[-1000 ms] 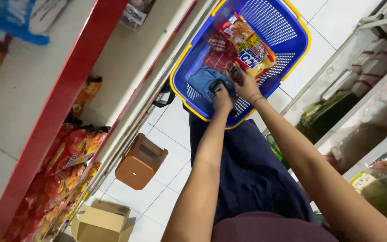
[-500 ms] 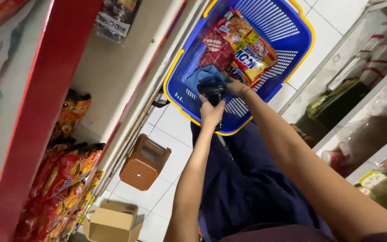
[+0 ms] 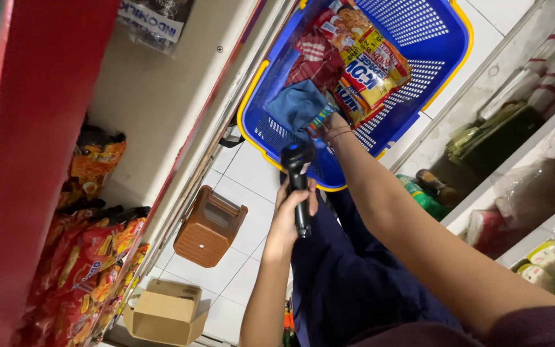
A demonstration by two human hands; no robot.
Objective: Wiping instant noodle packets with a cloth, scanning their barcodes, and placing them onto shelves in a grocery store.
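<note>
My left hand (image 3: 292, 212) grips a black handheld scanner (image 3: 299, 183), its head pointing toward the blue shopping basket (image 3: 444, 58) with a yellow rim on the tiled floor. My right hand (image 3: 330, 124) reaches into the basket, fingers on a small colourful packet beside a blue pouch (image 3: 298, 106). Red and yellow snack packets (image 3: 370, 61) lie further inside the basket. My dark trousers fill the lower middle.
A red-edged shelf (image 3: 46, 160) on the left holds several red and orange snack bags (image 3: 85, 257). A brown plastic stool (image 3: 210, 225) and an open cardboard box (image 3: 165, 315) sit on the white tiles. Shelves on the right hold bottles (image 3: 422, 193) and wrapped goods.
My left hand has pulled back out of the basket, bringing the black scanner up toward me. My right hand stays in the basket. The view has shifted closer.
</note>
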